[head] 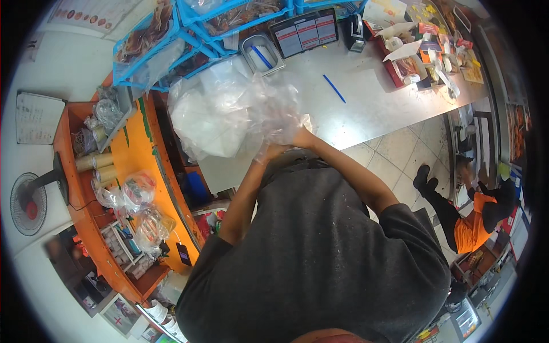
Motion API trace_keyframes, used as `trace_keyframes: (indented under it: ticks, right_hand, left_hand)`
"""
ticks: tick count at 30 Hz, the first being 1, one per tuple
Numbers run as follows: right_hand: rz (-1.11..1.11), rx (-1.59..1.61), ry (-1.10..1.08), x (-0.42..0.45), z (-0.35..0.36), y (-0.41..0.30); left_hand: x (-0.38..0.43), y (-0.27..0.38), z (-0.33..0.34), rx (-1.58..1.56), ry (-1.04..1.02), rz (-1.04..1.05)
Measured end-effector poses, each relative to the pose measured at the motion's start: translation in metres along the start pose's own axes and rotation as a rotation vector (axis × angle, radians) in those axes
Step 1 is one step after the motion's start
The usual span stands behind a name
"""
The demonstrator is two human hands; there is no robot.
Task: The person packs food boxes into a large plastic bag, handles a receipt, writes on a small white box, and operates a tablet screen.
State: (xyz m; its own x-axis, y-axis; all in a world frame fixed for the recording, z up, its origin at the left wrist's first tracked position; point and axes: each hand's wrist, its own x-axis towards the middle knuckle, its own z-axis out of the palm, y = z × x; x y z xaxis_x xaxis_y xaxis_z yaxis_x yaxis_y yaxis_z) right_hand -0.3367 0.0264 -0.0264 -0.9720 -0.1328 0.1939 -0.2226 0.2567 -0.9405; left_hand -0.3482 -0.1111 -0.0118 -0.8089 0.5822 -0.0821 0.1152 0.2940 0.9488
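Observation:
Both hands meet at the near edge of a stainless steel counter (364, 107), against a clear plastic bag (274, 105). My left hand (278, 150) is at the bag's lower edge, its fingers mostly hidden by the film. My right hand (303, 137) is beside it, fingers also covered by the plastic. Whether either hand is closed on the bag does not show. A large heap of whitish plastic bags (210, 120) lies left of the hands. A blue pen (334, 88) rests on the counter to the right.
Blue plastic crates (150, 47) of packaged food stand behind, near a steel tray (262, 53), a tablet (304, 33) and a tape dispenser (356, 34). Open food boxes (405, 70) crowd the right end. A co-worker (472, 223) bends at far right. An orange shelf counter (141, 150) runs along the left.

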Motion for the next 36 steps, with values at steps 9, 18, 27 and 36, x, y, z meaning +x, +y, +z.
trace_keyframes:
  ticks: [9, 18, 27, 36]
  right_hand:
    - [0.079, 0.631, 0.394, 0.054, -0.022, -0.142]
    - [0.036, 0.629, 0.539, 0.105, -0.027, -0.111]
    - [0.109, 0.577, -0.335, -0.015, -0.185, -0.083]
    - [0.803, 1.538, -0.301, -0.035, -0.092, -0.018]
  left_hand:
    - [0.017, -0.007, 0.016, 0.0, 0.036, -0.013]
    - [0.015, -0.005, 0.044, -0.153, 0.027, -0.05]
    - [0.006, 0.0, 0.052, -0.807, 0.299, 0.011]
    - [0.023, 0.135, -0.002, -0.773, 0.091, 0.228]
